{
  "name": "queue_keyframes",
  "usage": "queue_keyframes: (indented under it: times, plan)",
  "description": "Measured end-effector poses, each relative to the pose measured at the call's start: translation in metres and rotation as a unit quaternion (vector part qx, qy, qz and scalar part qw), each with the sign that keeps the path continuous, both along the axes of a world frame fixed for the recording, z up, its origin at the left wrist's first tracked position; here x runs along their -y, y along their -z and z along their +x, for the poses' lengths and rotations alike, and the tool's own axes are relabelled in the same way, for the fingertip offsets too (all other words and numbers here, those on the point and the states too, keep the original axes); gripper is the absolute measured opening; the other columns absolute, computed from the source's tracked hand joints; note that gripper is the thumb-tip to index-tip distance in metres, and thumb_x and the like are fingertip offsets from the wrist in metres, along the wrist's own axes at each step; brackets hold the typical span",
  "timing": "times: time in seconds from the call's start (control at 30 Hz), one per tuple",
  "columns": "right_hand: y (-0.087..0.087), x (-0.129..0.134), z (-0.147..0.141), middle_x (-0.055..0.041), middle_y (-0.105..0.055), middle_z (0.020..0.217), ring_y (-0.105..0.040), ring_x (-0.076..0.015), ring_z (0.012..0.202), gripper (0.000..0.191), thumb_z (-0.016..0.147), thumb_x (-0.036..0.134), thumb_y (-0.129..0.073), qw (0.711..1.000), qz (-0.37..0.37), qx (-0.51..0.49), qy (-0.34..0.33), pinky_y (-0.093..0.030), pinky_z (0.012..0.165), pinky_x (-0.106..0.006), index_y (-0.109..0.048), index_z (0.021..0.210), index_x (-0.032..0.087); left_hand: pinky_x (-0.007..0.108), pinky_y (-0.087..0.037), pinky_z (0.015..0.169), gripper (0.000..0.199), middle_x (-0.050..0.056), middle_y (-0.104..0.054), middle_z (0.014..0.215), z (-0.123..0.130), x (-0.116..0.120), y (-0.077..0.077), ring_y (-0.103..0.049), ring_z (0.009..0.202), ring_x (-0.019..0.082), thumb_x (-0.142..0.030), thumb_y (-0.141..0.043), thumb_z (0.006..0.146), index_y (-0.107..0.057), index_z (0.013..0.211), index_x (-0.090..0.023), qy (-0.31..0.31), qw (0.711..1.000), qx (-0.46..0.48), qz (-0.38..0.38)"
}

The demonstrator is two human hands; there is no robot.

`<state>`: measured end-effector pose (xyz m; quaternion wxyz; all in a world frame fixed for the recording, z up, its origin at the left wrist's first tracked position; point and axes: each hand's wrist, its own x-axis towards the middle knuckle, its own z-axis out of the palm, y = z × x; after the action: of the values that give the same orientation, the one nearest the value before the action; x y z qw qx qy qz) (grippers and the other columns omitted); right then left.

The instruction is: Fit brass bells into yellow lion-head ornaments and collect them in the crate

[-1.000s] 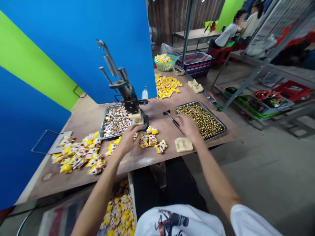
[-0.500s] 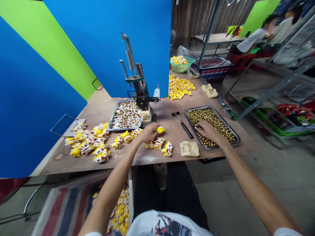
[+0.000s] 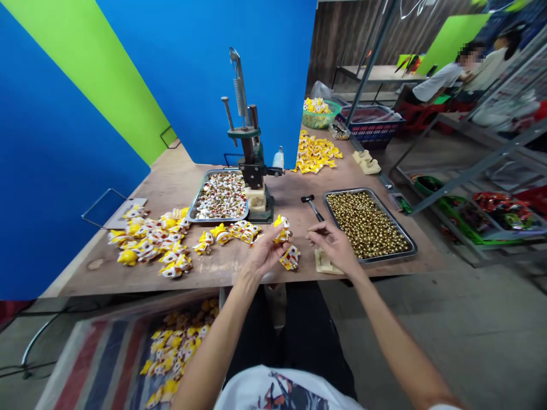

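My left hand grips a small yellow-and-white plastic figure above the front of the table. Facing it, my right hand has its thumb and fingertips pinched together; what sits between them, if anything, is too small to make out. Below my right hand lies a cream mould block, partly covered by it. A metal tray of gold beads stands just to the right. Another figure lies beside my left hand, and more figures are heaped at the left.
A hand press stands mid-table beside a tray of small white parts. A hammer lies left of the beads. Yellow pieces and a green basket are farther back. Two people sit at the back right.
My right hand has left the gold bead tray and moved left, close to my left hand. My left hand has turned the figure and brought it slightly nearer to me.
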<state>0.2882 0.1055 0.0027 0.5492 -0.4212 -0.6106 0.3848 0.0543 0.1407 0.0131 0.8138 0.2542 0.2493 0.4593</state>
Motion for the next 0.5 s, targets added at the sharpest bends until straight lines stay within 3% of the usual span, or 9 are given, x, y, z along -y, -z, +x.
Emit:
queue_keyframes:
  times: [0.07, 0.17, 0.3, 0.5]
  plan:
    - [0.002, 0.007, -0.025, -0.0033, -0.080, 0.102, -0.079, -0.0191, 0.088, 0.038, 0.098, 0.061, -0.084, 1.000, 0.010, -0.018, -0.001, -0.071, 0.081, -0.034, -0.076, 0.108, 0.025, 0.019, -0.063, 0.066, 0.023, 0.008, -0.076, 0.093, 0.001, 0.009, 0.001, -0.076, 0.081, 0.014, -0.030, -0.091, 0.093, -0.076, 0.106, -0.017, -0.005, 1.000, 0.016, -0.012]
    - [0.007, 0.016, -0.044, -0.0043, -0.080, 0.102, -0.080, -0.0208, 0.092, 0.037, 0.101, 0.059, -0.082, 0.999, 0.011, -0.038, 0.010, -0.071, 0.081, -0.034, -0.076, 0.116, 0.025, 0.024, -0.067, 0.070, 0.029, 0.010, -0.079, 0.095, -0.002, 0.021, 0.003, -0.080, 0.087, 0.019, -0.043, -0.086, 0.100, -0.076, 0.106, -0.017, -0.012, 0.999, 0.036, -0.021]
    - [0.011, 0.027, -0.052, -0.0051, -0.083, 0.101, -0.081, -0.0210, 0.087, 0.032, 0.106, 0.055, -0.078, 0.999, 0.020, -0.023, 0.014, -0.072, 0.080, -0.036, -0.079, 0.117, 0.025, 0.032, -0.070, 0.081, 0.030, 0.012, -0.083, 0.106, -0.010, 0.036, 0.007, -0.082, 0.099, 0.024, -0.047, -0.077, 0.106, -0.077, 0.112, -0.018, -0.029, 0.999, 0.035, -0.017]
    - [0.014, 0.040, -0.065, -0.0068, -0.084, 0.112, -0.082, -0.0234, 0.101, 0.032, 0.102, 0.054, -0.082, 0.999, 0.022, -0.013, 0.036, -0.073, 0.088, -0.038, -0.079, 0.117, 0.026, 0.030, -0.066, 0.083, 0.027, 0.009, -0.083, 0.112, -0.012, 0.050, 0.009, -0.080, 0.102, 0.022, -0.046, -0.076, 0.105, -0.076, 0.116, -0.021, -0.097, 0.995, 0.032, 0.007]
